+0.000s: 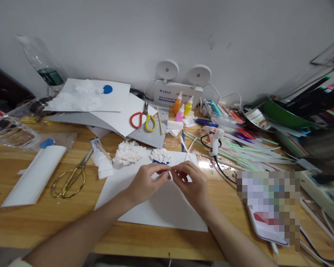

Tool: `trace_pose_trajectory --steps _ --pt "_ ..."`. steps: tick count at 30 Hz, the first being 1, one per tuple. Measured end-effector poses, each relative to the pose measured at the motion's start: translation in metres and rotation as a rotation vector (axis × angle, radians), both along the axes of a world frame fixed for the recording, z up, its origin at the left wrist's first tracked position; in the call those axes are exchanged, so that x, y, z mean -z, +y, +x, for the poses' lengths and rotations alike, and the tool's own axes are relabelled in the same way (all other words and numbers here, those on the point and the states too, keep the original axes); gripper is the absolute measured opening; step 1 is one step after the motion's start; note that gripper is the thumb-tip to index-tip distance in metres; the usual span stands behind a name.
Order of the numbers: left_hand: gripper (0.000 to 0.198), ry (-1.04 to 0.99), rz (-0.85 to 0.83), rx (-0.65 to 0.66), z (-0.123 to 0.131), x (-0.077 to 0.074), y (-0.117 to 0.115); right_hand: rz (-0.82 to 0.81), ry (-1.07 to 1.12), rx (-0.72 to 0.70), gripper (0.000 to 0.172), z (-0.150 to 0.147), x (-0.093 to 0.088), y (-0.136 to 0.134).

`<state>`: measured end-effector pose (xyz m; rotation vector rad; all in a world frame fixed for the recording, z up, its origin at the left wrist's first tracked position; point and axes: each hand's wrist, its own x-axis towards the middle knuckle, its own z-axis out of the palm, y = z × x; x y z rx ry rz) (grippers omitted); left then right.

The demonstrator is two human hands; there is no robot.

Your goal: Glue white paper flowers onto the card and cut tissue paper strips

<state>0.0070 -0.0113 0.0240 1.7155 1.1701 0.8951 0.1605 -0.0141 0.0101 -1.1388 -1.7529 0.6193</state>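
Observation:
Over a white sheet of paper (167, 207), my left hand (150, 180) and my right hand (190, 181) meet at the fingertips. Both are closed in a pinch on a thin whitish strip (160, 175), mostly hidden by the fingers; its material is hard to tell. Just beyond the fingertips sits a small white ruffled cluster (160, 155) with a blue patch at its base. To its left, a larger fluffy white cluster (128, 152) rests at the sheet's far edge. Folded white strips (102, 163) lie left of it.
Gold-handled scissors (71, 178) and a rolled white sheet (35, 176) lie left. Red-and-yellow-handled pliers (144, 119) rest on a grey mat behind. A white glue gun (213, 140) with a cord, three paint bottles (188, 106) and a phone (267, 230) are also on the table.

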Motion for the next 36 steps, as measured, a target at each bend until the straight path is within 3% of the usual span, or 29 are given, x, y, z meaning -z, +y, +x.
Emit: trace_pose_trajectory --steps 5,15,23,36 --pt "0.018 0.009 0.000 -0.048 -0.0004 -0.0003 0.0019 0.017 -0.019 0.015 0.008 -0.0024 0.0010 0.0010" --pt "0.013 0.042 0.053 -0.068 -0.0017 0.0008 0.0039 -0.292 -0.030 -0.103 0.006 -0.0036 0.0019 -0.0007" --pt "0.015 0.042 0.028 -0.057 -0.0010 0.0027 0.0030 -0.282 -0.005 -0.090 0.005 -0.0039 0.0043 0.0001" --pt "0.021 -0.214 -0.256 -0.027 0.0004 0.0079 0.0046 -0.251 0.040 0.027 0.003 -0.0036 0.0061 -0.0008"
